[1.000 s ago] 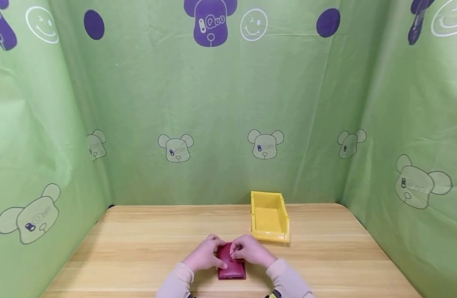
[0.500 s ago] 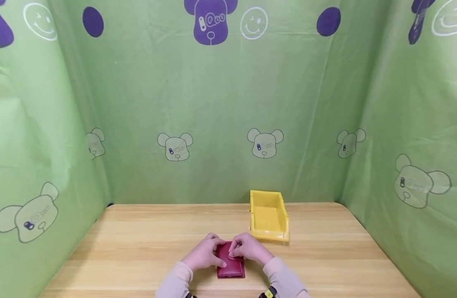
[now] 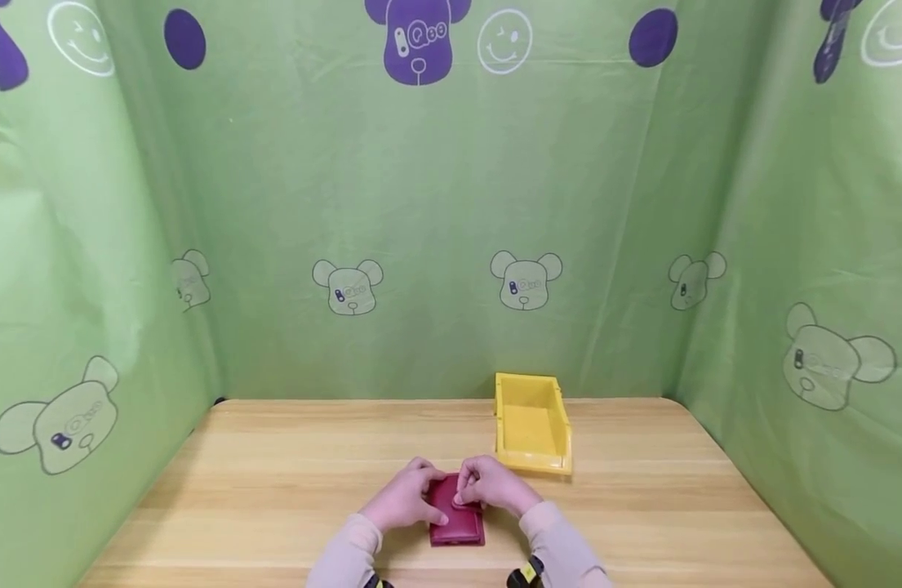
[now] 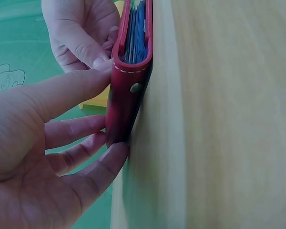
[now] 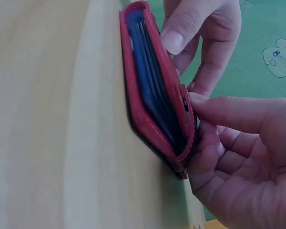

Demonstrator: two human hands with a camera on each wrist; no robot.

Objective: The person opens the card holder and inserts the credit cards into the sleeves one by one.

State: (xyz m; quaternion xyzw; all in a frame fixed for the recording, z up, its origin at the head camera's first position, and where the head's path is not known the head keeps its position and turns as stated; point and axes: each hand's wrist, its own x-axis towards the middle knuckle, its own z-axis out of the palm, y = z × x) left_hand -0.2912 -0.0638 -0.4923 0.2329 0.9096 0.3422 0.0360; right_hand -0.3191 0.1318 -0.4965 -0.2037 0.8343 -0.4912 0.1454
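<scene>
A dark red leather card holder [image 3: 456, 534] with white stitching lies on the wooden table between both hands. My left hand [image 3: 406, 496] grips its left side, thumb on the cover and fingers along the far edges. In the left wrist view a metal stud [image 4: 136, 88] shows on its spine, with blue and clear sleeves [image 4: 136, 38] inside. My right hand [image 3: 495, 483] pinches a short strap [image 5: 188, 112] at the right edge between thumb and curled fingers. That strap bends round the open side of the holder; its tip is hidden by the fingers.
Behind the right hand, a yellow plastic bin [image 3: 530, 463] stands on the table [image 3: 289, 457]. Green printed curtains [image 3: 436, 188] enclose the table at the back and both sides.
My right wrist has turned slightly inward while its fingers stay at the strap. My left hand and the card holder hold their place; the head view has shifted a little.
</scene>
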